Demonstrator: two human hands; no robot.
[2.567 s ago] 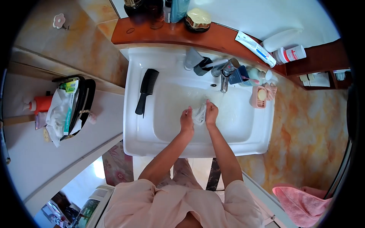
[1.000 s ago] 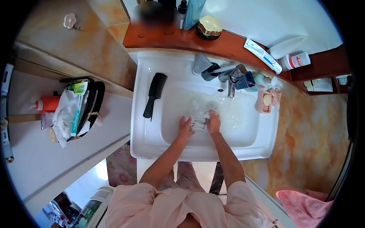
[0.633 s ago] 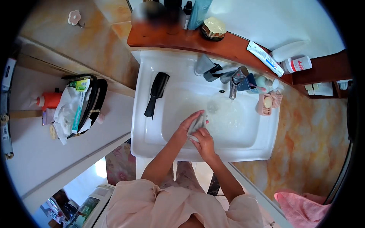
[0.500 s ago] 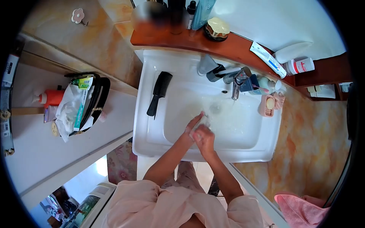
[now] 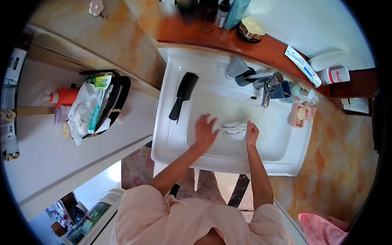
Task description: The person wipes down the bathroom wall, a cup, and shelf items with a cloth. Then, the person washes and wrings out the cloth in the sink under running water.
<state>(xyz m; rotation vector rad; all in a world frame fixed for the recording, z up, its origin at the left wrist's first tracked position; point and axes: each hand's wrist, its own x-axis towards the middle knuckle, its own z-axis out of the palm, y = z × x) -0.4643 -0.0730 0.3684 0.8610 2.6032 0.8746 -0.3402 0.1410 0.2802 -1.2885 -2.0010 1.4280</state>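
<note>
Over the basin of the white sink [image 5: 166,149], my right hand [image 5: 252,134] is closed around one end of a wet white cloth [image 5: 234,130]. The crumpled cloth stretches leftward from that fist, just above the basin's cloudy water. My left hand [image 5: 205,132] is slightly blurred, its fingers apart and empty, close to the cloth's loose left end. A chrome faucet [image 5: 270,88] stands behind and to the right of my hands. A black comb [image 5: 183,98] lies on the sink's left side.
A pink soap dish [image 5: 297,116] sits on the sink's right rim. Cups, including a grey one [image 5: 237,68], line the back edge. Toothpaste [image 5: 303,66] and bottles stand on a wooden shelf [image 5: 192,36]. A black basket [image 5: 122,96] hangs left; a pink towel [image 5: 320,229] is lower right.
My hands were together around the cloth. Now they are apart: the right has moved right holding the cloth, and the left has let go and opened. The whole view has shifted slightly.
</note>
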